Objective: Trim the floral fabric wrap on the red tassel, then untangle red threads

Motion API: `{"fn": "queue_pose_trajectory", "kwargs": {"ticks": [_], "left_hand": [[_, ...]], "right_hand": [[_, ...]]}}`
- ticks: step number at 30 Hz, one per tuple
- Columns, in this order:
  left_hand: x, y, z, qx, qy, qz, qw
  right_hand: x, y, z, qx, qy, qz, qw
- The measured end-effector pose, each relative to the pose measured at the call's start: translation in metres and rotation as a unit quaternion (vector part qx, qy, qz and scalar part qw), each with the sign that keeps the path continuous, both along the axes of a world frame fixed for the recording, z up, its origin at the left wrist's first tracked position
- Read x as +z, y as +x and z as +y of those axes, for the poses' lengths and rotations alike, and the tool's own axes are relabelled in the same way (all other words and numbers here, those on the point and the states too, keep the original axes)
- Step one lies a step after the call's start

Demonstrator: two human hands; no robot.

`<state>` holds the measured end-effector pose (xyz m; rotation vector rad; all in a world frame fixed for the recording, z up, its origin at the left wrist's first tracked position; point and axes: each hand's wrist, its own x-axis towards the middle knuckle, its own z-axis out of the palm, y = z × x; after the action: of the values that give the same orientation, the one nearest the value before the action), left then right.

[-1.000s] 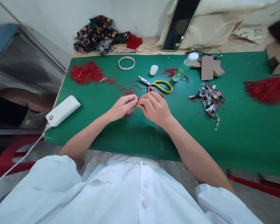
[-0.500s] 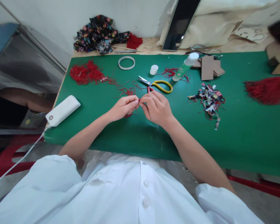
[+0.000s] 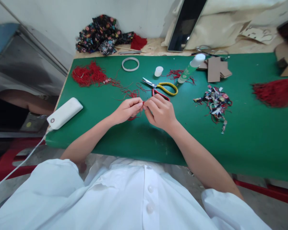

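Observation:
My left hand (image 3: 127, 110) and my right hand (image 3: 159, 111) meet fingertip to fingertip over the green table cover (image 3: 139, 140). Both are pinched closed on a small piece of red thread (image 3: 143, 103), mostly hidden by the fingers. More red strands (image 3: 134, 118) hang below my left hand onto the cover. Just behind my right hand lie scissors (image 3: 154, 85) with one yellow and one red handle, blades pointing back and left. Loose red threads (image 3: 132, 93) trail beyond my left hand toward a tangled red thread heap (image 3: 88, 75).
A glue bottle (image 3: 190, 68) stands behind the scissors, near a white cap (image 3: 158, 71) and a tape ring (image 3: 130, 64). Fabric scraps (image 3: 216, 102), cardboard pieces (image 3: 213, 69) and a red thread bundle (image 3: 277, 92) lie right. A white power bank (image 3: 65, 113) with a cable sits left.
My right hand has shifted very slightly down and left, showing more of the scissors' red handle. My left hand stays in place, still pinching the thread.

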<state>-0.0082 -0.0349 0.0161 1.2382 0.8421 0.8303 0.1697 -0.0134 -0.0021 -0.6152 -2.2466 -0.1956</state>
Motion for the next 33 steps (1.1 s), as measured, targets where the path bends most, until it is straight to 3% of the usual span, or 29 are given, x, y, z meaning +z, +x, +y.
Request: {"fn": "queue_pose_trajectory", "kwargs": {"ticks": [25, 33], "left_hand": [[-0.0026, -0.0039, -0.0006, -0.019, 0.006, 0.019, 1.0], [-0.0026, -0.0034, -0.0019, -0.039, -0.008, 0.033, 0.999]], "right_hand": [[-0.0005, 0.0024, 0.0023, -0.004, -0.037, 0.03, 0.999], [-0.0022, 0.0051, 0.0061, -0.002, -0.05, -0.062, 0.997]]}}
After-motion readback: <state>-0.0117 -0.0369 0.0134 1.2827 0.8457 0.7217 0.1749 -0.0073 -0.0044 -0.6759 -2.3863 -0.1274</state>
